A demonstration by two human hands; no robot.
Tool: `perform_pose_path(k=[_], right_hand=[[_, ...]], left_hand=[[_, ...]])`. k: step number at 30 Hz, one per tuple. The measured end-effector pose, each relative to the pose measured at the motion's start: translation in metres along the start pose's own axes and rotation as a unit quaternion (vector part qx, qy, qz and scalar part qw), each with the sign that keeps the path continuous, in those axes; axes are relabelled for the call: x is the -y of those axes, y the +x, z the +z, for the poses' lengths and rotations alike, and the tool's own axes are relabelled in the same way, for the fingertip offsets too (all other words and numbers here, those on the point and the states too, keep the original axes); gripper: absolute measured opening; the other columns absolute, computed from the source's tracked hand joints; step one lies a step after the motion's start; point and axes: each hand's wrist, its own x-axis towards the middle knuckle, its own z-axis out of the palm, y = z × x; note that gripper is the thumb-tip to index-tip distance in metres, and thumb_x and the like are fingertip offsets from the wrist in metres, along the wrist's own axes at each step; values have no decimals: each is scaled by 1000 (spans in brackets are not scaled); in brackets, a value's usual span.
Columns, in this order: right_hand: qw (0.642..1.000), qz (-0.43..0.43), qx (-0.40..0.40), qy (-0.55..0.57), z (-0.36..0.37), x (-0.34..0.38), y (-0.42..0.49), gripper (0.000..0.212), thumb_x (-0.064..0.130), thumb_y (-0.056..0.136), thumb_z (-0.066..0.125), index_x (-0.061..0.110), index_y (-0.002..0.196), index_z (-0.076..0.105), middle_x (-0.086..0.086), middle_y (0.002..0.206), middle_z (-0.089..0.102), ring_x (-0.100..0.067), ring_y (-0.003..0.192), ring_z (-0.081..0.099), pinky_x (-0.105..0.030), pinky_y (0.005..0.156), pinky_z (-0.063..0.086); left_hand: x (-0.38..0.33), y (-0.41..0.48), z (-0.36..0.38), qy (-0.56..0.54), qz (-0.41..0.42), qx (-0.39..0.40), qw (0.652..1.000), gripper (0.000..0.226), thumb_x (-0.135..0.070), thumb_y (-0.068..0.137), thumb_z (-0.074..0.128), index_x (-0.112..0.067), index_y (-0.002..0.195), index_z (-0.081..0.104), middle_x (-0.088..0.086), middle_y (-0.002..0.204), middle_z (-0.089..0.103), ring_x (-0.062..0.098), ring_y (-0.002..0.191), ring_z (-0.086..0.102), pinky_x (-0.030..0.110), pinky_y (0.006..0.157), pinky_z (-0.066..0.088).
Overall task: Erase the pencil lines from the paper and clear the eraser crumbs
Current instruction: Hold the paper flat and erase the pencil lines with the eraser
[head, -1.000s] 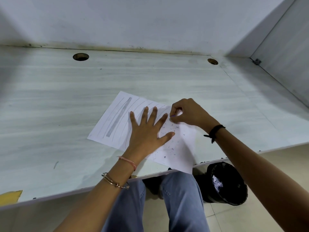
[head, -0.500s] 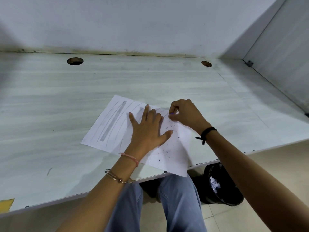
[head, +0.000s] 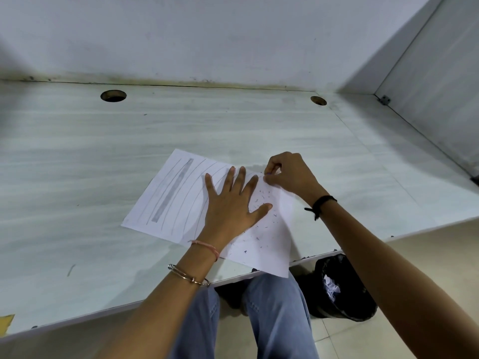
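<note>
Black bin point(head: 344, 301) on tiled floor beside seated person's jeans point(head: 277, 314); left hand point(head: 230, 203) flat, fingers spread, covering mid-sheet | right hand point(head: 290, 174) fingers curled, pinching a mostly hidden eraser point(head: 268, 174) at the far edge | paper point(head: 178, 193), pencil-lined, overhangs the near edge; crumbs point(head: 261, 200) by the thumb | pale wood-grain desk point(head: 77, 151), two cable holes point(head: 113, 95); white walls

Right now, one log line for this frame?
phase: erasing | left grip: flat, pressing paper | right grip: pinching eraser at far edge | lines: remain at left | crumbs: on paper, uncleared
</note>
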Motion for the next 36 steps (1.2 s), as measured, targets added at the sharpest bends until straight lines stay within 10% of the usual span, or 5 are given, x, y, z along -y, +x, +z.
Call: perform_pose_path(k=[7,26,36], right_hand=[[999,7,4,-39,-1,-2,4,6,7,72,73,11,71,69,1,74,68,-12,68,61,-25,61,47],[999,3,42,-8,-4,-4,4,4,10,73,75,12,74,72,4,72,68,0,60,54,-9,53,39],[998,49,-15,-42,-12,-18,11,3,8,73,72,10,75,70,2,78,68,-12,71,60,-27,64,47]], left_hand=[[0,0,1,0,0,-3,1000,97,-78,72,-12,-31,155,5,2,164,-4,23,150,-9,71,110,-7],[1,0,1,-15,3,-10,1000,97,-79,73,-11,-31,155,8,3,164,-3,24,151,-7,70,109,-11],[0,-1,-1,-19,0,2,1000,91,-79,78,-3,-32,155,4,2,164,-6,22,150,-10,69,110,-11]])
